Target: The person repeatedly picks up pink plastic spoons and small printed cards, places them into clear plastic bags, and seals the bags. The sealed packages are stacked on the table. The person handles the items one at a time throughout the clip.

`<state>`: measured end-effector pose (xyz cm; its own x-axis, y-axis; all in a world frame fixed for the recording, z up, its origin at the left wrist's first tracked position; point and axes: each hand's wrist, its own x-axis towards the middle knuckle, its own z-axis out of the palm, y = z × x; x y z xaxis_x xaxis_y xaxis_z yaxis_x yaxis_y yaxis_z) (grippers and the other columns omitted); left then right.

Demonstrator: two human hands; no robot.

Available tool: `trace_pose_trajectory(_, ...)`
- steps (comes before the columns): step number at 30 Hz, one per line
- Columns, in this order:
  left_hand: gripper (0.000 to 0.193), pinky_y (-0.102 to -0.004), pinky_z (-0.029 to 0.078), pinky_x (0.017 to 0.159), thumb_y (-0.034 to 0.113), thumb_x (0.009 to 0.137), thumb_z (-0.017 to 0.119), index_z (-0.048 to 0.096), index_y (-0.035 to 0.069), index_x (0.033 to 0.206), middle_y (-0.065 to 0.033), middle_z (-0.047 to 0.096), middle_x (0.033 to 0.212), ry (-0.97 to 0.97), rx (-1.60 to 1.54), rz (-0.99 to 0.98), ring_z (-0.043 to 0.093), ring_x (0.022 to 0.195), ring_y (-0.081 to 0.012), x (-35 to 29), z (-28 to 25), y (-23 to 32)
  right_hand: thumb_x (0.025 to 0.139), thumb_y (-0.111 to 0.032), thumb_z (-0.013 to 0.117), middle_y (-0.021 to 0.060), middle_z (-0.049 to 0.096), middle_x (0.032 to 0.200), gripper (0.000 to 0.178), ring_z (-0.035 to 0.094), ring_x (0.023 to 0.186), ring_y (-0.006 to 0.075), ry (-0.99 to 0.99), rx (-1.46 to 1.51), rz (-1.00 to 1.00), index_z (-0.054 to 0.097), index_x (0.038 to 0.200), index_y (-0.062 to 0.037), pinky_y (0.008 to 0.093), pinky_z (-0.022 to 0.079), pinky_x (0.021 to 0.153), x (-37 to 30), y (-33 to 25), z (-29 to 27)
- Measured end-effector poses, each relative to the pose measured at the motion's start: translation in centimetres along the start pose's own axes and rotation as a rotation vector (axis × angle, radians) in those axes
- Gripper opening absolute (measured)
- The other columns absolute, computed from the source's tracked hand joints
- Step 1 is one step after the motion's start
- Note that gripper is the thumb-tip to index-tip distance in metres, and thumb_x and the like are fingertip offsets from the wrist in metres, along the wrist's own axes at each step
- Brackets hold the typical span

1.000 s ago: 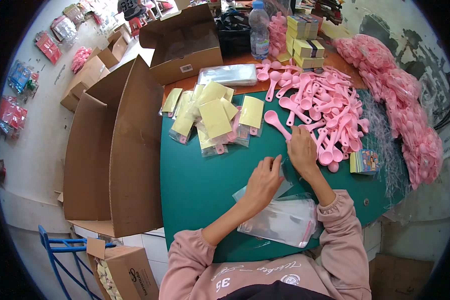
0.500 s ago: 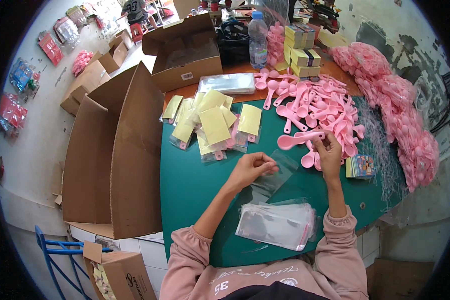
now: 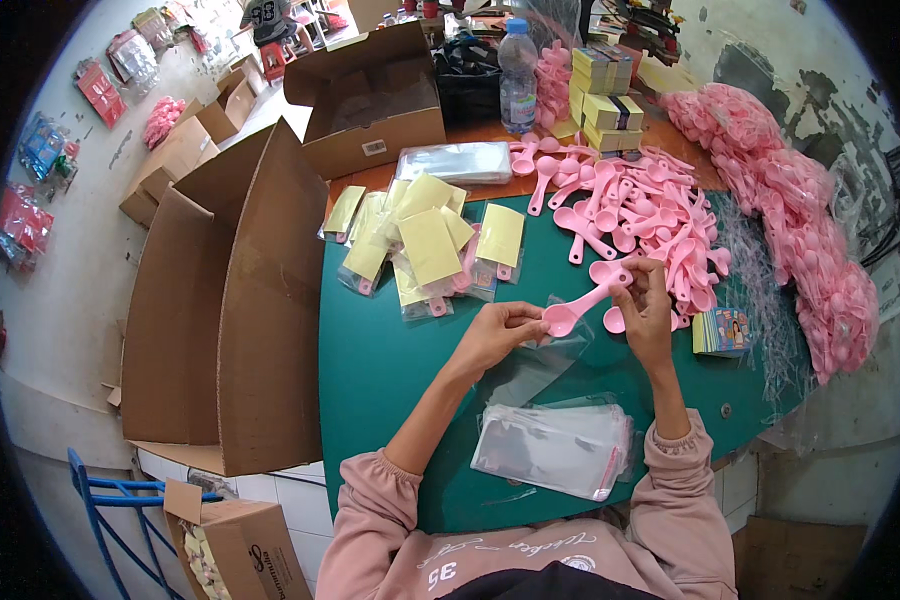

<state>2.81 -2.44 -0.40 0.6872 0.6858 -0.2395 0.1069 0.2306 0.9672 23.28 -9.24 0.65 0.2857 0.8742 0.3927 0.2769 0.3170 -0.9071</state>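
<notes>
A pink plastic spoon (image 3: 582,306) slants between my hands. My right hand (image 3: 647,312) is closed on its handle end, and another pink spoon bowl shows just behind; I cannot tell whether that one is held too. The spoon's bowl meets the fingertips of my left hand (image 3: 497,335), which pinches the upper part of a clear plastic bag (image 3: 530,375). Below my hands lies a stack of clear bags (image 3: 550,450). Beyond my right hand spreads a heap of pink spoons (image 3: 660,205). Packed bags with yellow cards (image 3: 430,248) lie beyond my left hand.
A stack of printed cards (image 3: 720,332) sits right of my right hand. Banded card stacks (image 3: 610,115), a water bottle (image 3: 517,80) and a bag pack (image 3: 455,163) stand farther back. An open cardboard box (image 3: 175,325) flanks the table's left; bagged spoons (image 3: 770,190) line its right.
My right hand has brought the spoon left and down, tilting its bowl toward my left hand. The bowl now reaches the left fingertips at the bag.
</notes>
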Motion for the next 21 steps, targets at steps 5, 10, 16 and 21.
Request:
trace_pose_trajectory(5, 0.026, -0.0177, 0.041, 0.067, 0.020, 0.084, 0.058, 0.061, 0.000, 0.102, -0.0014, 0.063, 0.084, -0.026, -0.004, 0.102, 0.056, 0.075, -0.0064, 0.4, 0.6, -0.8, 0.082, -0.002, 0.059, 0.0045, 0.056, 0.085, 0.031, 0.053, 0.076, 0.0087, -0.154, -0.022, 0.094, 0.042, 0.107, -0.0036, 0.0198, 0.043, 0.067, -0.4, -0.3, 0.9)
trace_pose_trajectory(10, 0.032, -0.0189, 0.044, 0.068, 0.027, 0.089, 0.051, 0.061, 0.000, 0.103, -0.0030, 0.064, 0.085, -0.198, -0.055, -0.056, 0.058, 0.077, -0.0080, -0.6, -0.6, 0.8, 0.079, -0.001, 0.061, 0.0045, 0.058, 0.080, 0.032, 0.055, 0.073, 0.0086, -0.113, 0.191, 0.193, 0.040, 0.103, -0.0037, 0.0201, 0.045, 0.065, -0.5, -0.8, 1.0)
trace_pose_trajectory(16, 0.038, -0.0215, 0.048, 0.070, 0.029, 0.093, 0.043, 0.060, -0.004, 0.101, -0.0067, 0.065, 0.087, -0.298, -0.033, 0.030, 0.060, 0.077, -0.0094, -1.5, -0.7, 2.2, 0.086, -0.015, 0.057, 0.0080, 0.060, 0.090, 0.020, 0.056, 0.080, 0.0105, -0.158, 0.187, 0.147, 0.049, 0.098, -0.0024, 0.0225, 0.045, 0.070, -1.1, -2.1, 1.2)
trace_pose_trajectory(21, 0.035, -0.0223, 0.049, 0.071, 0.024, 0.094, 0.041, 0.059, -0.005, 0.103, -0.0100, 0.064, 0.089, -0.184, -0.029, 0.116, 0.061, 0.082, -0.0128, -1.4, -0.1, 2.6, 0.085, -0.060, 0.034, 0.0140, 0.051, 0.116, 0.064, 0.043, 0.109, 0.0235, -0.395, -0.047, -0.118, 0.061, 0.102, -0.0056, 0.0352, 0.034, 0.092, -2.0, -3.5, 2.1)
